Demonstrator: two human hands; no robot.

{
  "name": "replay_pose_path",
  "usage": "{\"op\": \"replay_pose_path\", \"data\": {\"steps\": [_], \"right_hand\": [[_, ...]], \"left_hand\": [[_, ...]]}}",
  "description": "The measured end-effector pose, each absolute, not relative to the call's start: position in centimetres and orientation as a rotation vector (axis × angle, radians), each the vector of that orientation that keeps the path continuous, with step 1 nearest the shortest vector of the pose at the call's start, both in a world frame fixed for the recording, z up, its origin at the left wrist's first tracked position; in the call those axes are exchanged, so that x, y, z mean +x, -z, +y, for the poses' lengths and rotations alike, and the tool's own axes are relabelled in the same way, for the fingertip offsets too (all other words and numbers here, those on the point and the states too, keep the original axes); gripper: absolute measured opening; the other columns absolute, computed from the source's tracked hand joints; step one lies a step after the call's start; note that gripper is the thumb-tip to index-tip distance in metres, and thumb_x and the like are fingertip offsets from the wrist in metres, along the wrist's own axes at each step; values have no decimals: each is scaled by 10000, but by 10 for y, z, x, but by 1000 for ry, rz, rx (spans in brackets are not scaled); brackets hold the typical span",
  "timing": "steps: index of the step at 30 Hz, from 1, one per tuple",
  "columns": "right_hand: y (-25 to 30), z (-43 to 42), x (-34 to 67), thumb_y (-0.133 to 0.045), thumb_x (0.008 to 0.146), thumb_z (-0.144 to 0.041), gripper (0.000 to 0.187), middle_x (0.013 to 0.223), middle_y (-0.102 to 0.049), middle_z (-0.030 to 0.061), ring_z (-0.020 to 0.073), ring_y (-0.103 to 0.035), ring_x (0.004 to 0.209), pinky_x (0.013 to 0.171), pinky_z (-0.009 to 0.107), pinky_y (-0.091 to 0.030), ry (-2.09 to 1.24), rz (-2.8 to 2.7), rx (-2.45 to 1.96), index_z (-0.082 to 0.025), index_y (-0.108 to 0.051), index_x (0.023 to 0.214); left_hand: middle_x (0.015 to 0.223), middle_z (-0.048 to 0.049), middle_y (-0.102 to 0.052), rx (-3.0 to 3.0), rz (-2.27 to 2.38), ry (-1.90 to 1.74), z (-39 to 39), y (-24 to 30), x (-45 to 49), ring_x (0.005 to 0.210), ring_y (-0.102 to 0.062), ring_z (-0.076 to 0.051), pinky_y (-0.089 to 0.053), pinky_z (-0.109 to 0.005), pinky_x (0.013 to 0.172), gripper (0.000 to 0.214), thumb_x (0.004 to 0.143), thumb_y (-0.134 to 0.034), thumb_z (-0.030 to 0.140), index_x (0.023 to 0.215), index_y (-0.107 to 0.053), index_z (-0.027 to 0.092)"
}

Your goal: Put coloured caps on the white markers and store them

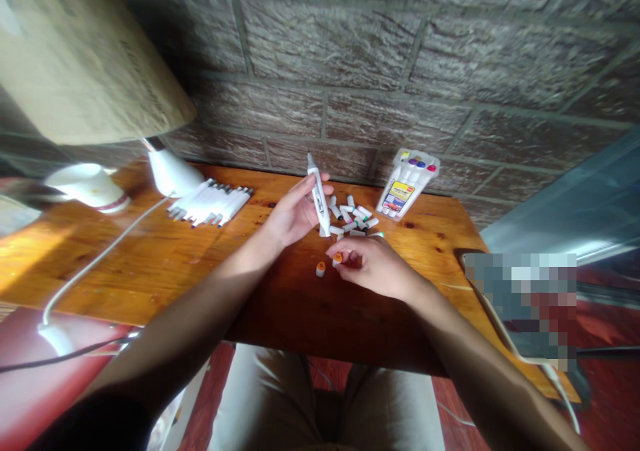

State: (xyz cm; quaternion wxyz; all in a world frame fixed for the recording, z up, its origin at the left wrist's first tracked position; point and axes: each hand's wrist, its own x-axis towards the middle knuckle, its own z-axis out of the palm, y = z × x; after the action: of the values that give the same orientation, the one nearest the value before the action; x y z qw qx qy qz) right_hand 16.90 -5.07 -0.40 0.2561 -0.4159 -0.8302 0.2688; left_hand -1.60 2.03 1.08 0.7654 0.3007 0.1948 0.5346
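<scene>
My left hand [299, 212] grips a white marker [319, 197], held tilted with its grey tip end up. Between the fingers of my right hand [373, 264] is a marker cap [337, 259] with an orange top. Another orange-topped cap [321, 269] stands on the wooden table just left of those fingers. Behind my right hand lies a scattered pile of white caps [346, 215] with coloured ends, partly hidden by the hand.
A clear case of markers [406, 187] stands near the brick wall. On the left, a row of white markers [213, 204] lies beside the lamp base [173, 171]. A white cup [90, 187] is farther left. A blurred-out device [520, 311] sits at the right edge.
</scene>
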Motion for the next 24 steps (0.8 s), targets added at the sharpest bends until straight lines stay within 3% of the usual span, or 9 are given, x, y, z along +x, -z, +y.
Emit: {"op": "replay_pose_path", "data": {"steps": [6, 12, 17, 24], "right_hand": [[9, -49, 167, -656, 808, -45, 221, 823, -767, 24, 135, -674, 689, 675, 238, -497, -770, -2368, -1112, -181, -742, 960], [2, -51, 171, -678, 793, -59, 362, 904, -739, 60, 141, -658, 715, 707, 257, -506, -735, -2439, -1130, -134, -691, 1148], [-2, -54, 171, -779, 791, -187, 420, 846, -723, 48, 145, -622, 684, 683, 259, -488, -763, -2472, -1097, -130, -691, 1198], [3, -52, 167, -665, 910, -193, 158, 833, -758, 53, 136, -644, 693, 697, 249, -460, -704, -2452, -1023, -166, -772, 1023]], "left_hand": [[698, -4, -739, 672, 388, -1166, 21, -10, -16, 510, -593, -95, -512, -224, 524, 179, 943, -608, 275, 874, -732, 166], [689, -1, -741, 686, 374, -1161, 20, -12, -16, 502, -577, -97, -513, -226, 520, 183, 941, -600, 259, 862, -732, 162], [693, 4, -740, 694, 380, -1161, 21, -11, -17, 506, -580, -95, -516, -224, 521, 167, 935, -615, 266, 868, -730, 166], [709, 8, -742, 712, 401, -1154, 20, -6, -14, 550, -621, -103, -549, -229, 556, 97, 870, -709, 261, 896, -723, 168]]}}
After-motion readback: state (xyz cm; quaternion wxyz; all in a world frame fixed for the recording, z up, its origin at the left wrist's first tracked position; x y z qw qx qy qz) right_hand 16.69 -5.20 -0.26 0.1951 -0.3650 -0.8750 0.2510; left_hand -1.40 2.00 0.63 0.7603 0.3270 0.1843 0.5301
